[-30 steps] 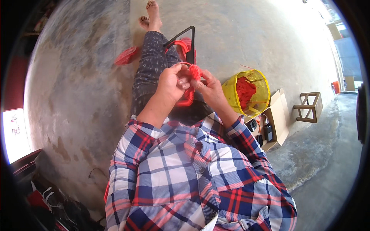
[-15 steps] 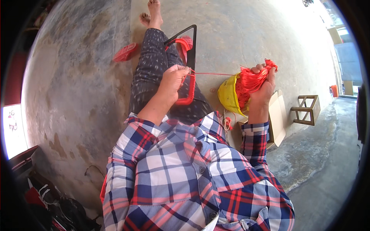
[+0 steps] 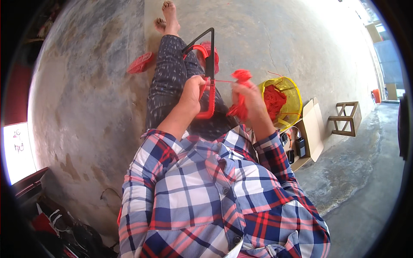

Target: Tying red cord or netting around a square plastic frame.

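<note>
A black frame [image 3: 210, 56] with rounded corners lies across my legs; red cord [image 3: 211, 99] is wound in tight coils along its near part, and a smooth red curved piece [image 3: 198, 48] shows at its far side. My left hand [image 3: 194, 88] is closed at the frame's side, pinching the cord where the winding ends. From there a short stretch of cord runs right to a thick red cord bundle [image 3: 241, 76]. My right hand [image 3: 251, 98], blurred by motion, grips that bundle around its middle, just right of the frame.
To the right, a yellow bucket-like container [image 3: 293, 96] holds more red cord. An open cardboard box [image 3: 312, 129] with small dark devices stands beside it, then a small wooden stool [image 3: 345, 119]. Red slippers [image 3: 140, 62] lie near my legs on the concrete floor [image 3: 99, 94].
My right hand has swung left with the cord bundle, from over the yellow container to near the frame. The stretch of cord between my hands is shorter. My left hand has barely moved.
</note>
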### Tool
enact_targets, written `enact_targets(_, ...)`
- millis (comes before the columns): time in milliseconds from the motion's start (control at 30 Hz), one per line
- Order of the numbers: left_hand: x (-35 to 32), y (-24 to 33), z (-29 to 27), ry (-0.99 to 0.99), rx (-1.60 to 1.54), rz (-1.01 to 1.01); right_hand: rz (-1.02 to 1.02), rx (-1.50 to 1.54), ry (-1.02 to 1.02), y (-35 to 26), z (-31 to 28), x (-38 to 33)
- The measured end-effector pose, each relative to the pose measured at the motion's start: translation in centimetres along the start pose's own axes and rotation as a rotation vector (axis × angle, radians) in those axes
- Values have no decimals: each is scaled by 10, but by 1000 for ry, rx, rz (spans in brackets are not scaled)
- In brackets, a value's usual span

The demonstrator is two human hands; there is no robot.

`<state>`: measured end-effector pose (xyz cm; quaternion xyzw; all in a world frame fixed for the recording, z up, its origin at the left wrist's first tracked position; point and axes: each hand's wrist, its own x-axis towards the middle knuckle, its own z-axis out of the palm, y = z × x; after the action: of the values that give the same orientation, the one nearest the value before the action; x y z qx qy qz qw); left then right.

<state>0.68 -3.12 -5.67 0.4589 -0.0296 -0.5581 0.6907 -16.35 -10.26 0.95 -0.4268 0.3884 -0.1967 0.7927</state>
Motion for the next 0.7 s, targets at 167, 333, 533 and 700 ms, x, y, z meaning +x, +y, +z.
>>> enact_targets(167, -6, 8, 20, 149, 217, -63, -223, -245, 35, -14, -13, -24)
enact_targets(333, -1, 4, 3, 35, 196, -88, -146, -110, 97, 3, -26, -47)
enact_targets(533, -9, -7, 4, 146, 410, 171, -159, -88, 171, 8, -46, -18)
enact_targets(700, -63, 7, 44, -115, 1092, 1032, -398, -446, 7, -7, -8, -28)
